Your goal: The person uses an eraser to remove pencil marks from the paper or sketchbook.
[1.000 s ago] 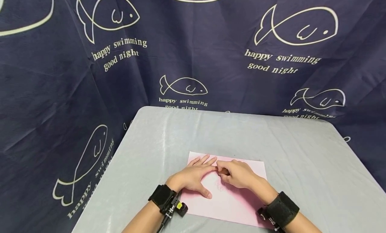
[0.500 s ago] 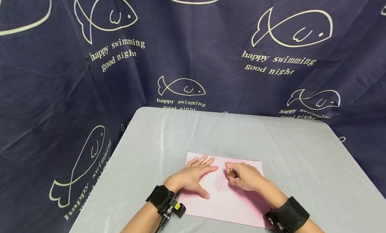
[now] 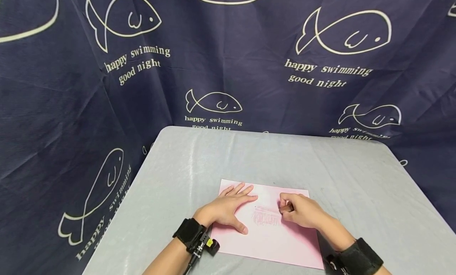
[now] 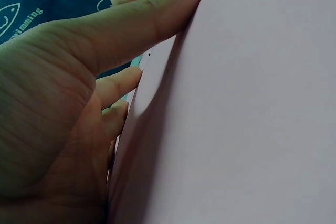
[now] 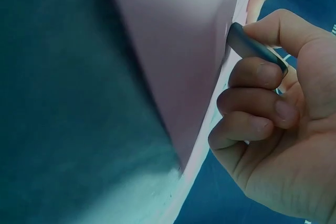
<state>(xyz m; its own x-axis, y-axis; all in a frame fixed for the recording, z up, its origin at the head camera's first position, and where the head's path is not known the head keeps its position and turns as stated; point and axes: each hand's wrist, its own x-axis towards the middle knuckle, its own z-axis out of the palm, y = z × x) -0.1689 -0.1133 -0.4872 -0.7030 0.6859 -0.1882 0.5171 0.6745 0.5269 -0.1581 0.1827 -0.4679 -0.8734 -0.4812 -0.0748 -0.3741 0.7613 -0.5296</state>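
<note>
Bracing the pink paper point(image 3: 265, 247), your left hand point(image 3: 226, 210) splayed at nine o'clock from the scribble point(image 3: 266, 218), lightly stroke the dark stub point(image 5: 248, 45) pinched in your right hand point(image 3: 303, 211).

A dark blue cloth point(image 3: 263, 69) with white fish point(image 3: 134, 19) hangs far and left of a light gray table point(image 3: 278, 160)

In the head view, two bare hands are showing, one left hand point(image 3: 226, 211) and one right hand point(image 3: 299, 211). The person is wearing two black wristbands point(image 3: 190, 233), one per arm. One small stick point(image 5: 252, 49) is appearing, along with one pink sheet point(image 3: 265, 247) and one table point(image 3: 228, 158). Five whole fish outlines point(image 3: 133, 14) are showing on the cloth point(image 3: 260, 93), while further ones are being cut off or hidden.
</note>
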